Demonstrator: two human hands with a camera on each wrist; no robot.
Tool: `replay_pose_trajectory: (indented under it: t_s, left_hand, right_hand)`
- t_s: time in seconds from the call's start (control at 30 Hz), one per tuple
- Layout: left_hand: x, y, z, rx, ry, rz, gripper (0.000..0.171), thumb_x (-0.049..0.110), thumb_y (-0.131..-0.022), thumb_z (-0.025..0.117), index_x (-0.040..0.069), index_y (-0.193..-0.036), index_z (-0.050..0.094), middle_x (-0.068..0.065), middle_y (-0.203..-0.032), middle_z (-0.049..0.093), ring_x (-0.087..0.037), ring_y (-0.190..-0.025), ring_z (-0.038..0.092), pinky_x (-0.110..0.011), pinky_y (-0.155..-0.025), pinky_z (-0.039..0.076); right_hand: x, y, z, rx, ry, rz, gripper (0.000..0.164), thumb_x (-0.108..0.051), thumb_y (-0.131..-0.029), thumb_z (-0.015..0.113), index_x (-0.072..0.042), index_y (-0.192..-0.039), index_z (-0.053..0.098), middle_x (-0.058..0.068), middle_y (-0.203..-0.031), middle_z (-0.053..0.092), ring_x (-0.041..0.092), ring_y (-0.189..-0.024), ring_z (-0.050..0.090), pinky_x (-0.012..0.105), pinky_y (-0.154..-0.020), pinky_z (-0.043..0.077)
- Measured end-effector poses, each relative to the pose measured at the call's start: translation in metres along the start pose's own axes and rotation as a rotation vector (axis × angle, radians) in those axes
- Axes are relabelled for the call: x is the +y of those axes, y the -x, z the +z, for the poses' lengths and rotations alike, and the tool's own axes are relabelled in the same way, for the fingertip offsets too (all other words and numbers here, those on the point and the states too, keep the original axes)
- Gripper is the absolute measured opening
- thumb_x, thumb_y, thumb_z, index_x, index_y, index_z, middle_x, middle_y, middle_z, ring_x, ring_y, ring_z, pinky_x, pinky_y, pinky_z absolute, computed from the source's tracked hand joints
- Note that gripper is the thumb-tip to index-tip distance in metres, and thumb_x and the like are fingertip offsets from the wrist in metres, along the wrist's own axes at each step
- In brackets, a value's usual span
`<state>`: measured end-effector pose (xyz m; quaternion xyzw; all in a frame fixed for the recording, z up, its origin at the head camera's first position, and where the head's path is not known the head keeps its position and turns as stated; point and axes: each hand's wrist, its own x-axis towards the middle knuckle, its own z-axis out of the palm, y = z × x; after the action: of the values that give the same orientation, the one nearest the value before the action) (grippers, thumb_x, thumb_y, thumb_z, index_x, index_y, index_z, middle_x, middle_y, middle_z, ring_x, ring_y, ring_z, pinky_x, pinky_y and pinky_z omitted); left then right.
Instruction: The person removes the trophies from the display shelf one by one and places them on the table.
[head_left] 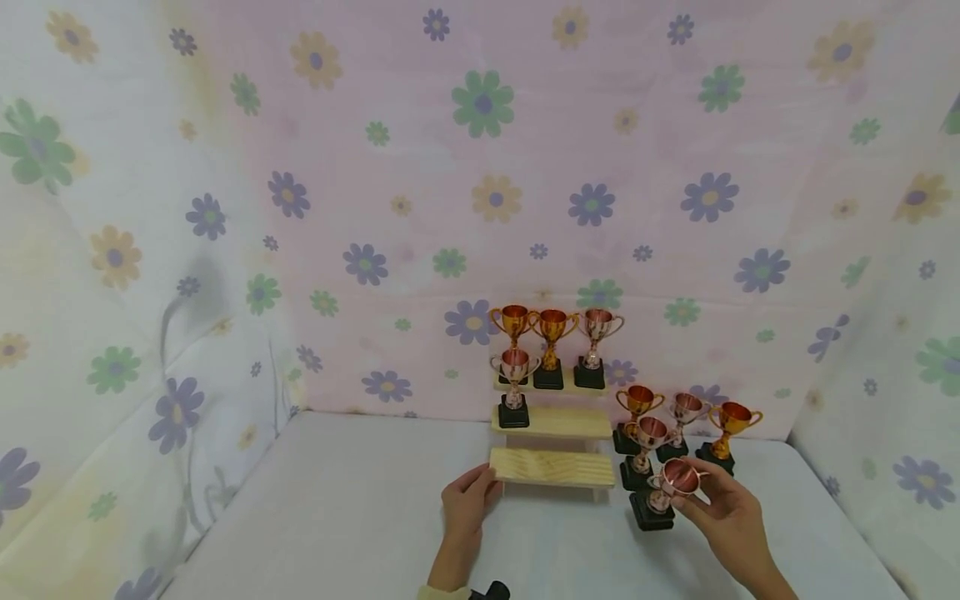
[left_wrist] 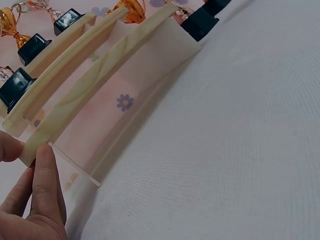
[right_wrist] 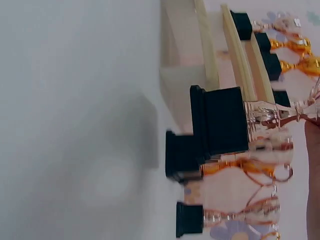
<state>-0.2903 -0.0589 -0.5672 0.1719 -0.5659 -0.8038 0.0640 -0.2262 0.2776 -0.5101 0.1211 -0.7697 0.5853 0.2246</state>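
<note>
My right hand (head_left: 726,515) holds a rose-gold trophy cup (head_left: 681,479) with a black square base, tilted, off the table. That base (right_wrist: 222,121) looms large in the right wrist view, with shadow on the cloth beside it. With thumb and fingers, my left hand (head_left: 465,502) pinches the left end of the lowest step of a three-step wooden stand (head_left: 552,467). The left wrist view shows this grip, the fingers (left_wrist: 45,180) under the plank. Two gold trophies (head_left: 553,325) and a rose-gold trophy (head_left: 598,323) stand on the top step. Another rose-gold trophy (head_left: 514,367) stands at the middle step's left end.
Right of the stand, several more trophies stand on the white-covered table (head_left: 360,500): gold ones (head_left: 731,421) and rose-gold ones (head_left: 649,435), close together near the right hand. A flowered cloth backdrop (head_left: 420,167) rises behind and at both sides.
</note>
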Motion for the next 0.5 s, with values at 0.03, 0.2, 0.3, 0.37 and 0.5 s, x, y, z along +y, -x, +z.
replay_pose_trajectory:
  t_s: [0.03, 0.2, 0.3, 0.37, 0.5]
  left_hand:
    - [0.000, 0.000, 0.000, 0.003, -0.003, -0.002, 0.032, 0.005, -0.094, 0.067, -0.012, -0.120, 0.065, -0.021, -0.111, 0.068, -0.015, -0.088, 0.070, -0.027, -0.081, 0.063]
    - [0.001, 0.001, 0.002, 0.021, -0.002, -0.005, 0.031, 0.004, -0.093, 0.067, -0.012, -0.119, 0.066, -0.022, -0.110, 0.069, -0.015, -0.087, 0.071, -0.027, -0.080, 0.063]
    - [0.000, 0.000, 0.002, 0.024, 0.005, -0.008, 0.031, 0.004, -0.093, 0.068, -0.012, -0.119, 0.066, -0.022, -0.110, 0.069, -0.015, -0.087, 0.071, -0.027, -0.080, 0.063]
    - [0.000, 0.000, 0.002, 0.024, 0.006, -0.011, 0.031, 0.004, -0.093, 0.068, -0.012, -0.120, 0.065, -0.021, -0.110, 0.068, -0.015, -0.087, 0.070, -0.027, -0.080, 0.063]
    - [0.001, 0.000, 0.002, 0.020, 0.005, 0.002, 0.032, 0.005, -0.093, 0.069, -0.012, -0.120, 0.065, -0.022, -0.111, 0.068, -0.015, -0.088, 0.071, -0.027, -0.081, 0.063]
  right_hand:
    - [0.002, -0.002, -0.004, -0.001, 0.017, 0.009, 0.055, 0.020, -0.080, 0.074, 0.011, -0.131, 0.054, -0.022, -0.119, 0.062, -0.010, -0.106, 0.061, 0.012, -0.079, 0.058]
    - [0.012, -0.014, -0.018, -0.028, 0.085, 0.031, 0.053, 0.012, -0.084, 0.075, 0.009, -0.132, 0.053, -0.024, -0.119, 0.059, -0.013, -0.106, 0.059, 0.011, -0.079, 0.058]
    - [0.020, -0.018, -0.025, -0.030, 0.062, 0.018, 0.051, 0.011, -0.086, 0.074, 0.009, -0.132, 0.053, -0.021, -0.120, 0.060, -0.008, -0.103, 0.062, 0.011, -0.080, 0.058]
    - [0.024, -0.021, -0.029, -0.017, 0.064, 0.013, 0.050, 0.011, -0.086, 0.073, 0.009, -0.132, 0.054, -0.021, -0.119, 0.061, -0.007, -0.101, 0.063, 0.011, -0.079, 0.058]
    - [0.031, -0.030, -0.035, 0.015, 0.109, 0.007, 0.051, 0.008, -0.088, 0.074, 0.008, -0.134, 0.054, -0.024, -0.115, 0.061, -0.009, -0.098, 0.063, 0.011, -0.076, 0.058]
